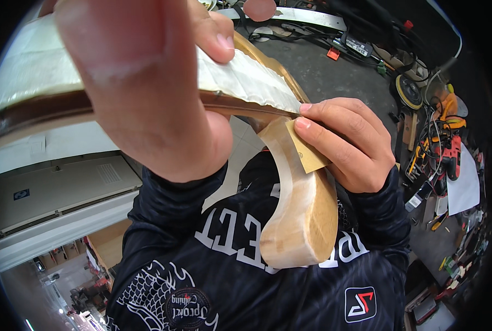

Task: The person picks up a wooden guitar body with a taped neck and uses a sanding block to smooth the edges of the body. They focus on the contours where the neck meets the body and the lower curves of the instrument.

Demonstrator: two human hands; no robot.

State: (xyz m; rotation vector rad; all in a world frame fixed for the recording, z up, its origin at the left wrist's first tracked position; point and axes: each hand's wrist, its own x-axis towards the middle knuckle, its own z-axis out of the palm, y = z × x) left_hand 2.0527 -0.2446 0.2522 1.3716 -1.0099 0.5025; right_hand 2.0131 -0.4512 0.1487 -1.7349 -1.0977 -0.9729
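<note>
A curved wooden piece (323, 220) with a rounded, horn-like end spans the view from the left to the middle. Whitish tape (240, 77) covers much of its surface, and a brown wooden edge strip (47, 105) runs beside the tape. Very close to the camera, my left hand (146, 94) grips the piece, thumb on the near side, a finger over the tape. My right hand (356, 143) pinches a small yellow square of what looks like sandpaper (306, 149) between thumb and fingers. Those fingertips press against the piece where the horn meets the taped edge.
On the dark workbench (334, 83) at the right lie cables, a round sanding pad (408, 91), a red-and-black power tool (452, 157), a white sheet (463, 185) and several small tools. A white-framed panel (58, 193) is at the left.
</note>
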